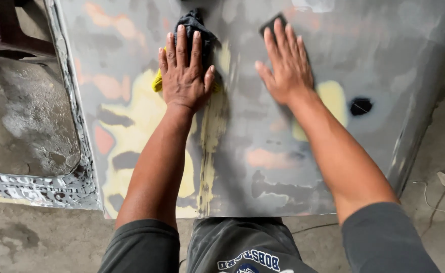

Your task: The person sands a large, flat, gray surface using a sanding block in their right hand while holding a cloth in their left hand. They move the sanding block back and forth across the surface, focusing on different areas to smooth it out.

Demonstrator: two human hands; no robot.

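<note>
The left hand (184, 71) lies flat, fingers spread, pressing a dark and yellow cloth (196, 31) on the big grey panel (263, 162). The right hand (285, 63) lies flat too, maybe on a small black block (273, 23) under its fingertips.

Open panel (263, 167) between and below the two forearms, and right of the right hand (287, 63) as far as the black hole (360, 105). Obstacles: cloth (194, 25) under the left hand (184, 71); dark pad (272, 23) at the right fingers (278, 35); raised edge strip (73, 101) at left.
</note>
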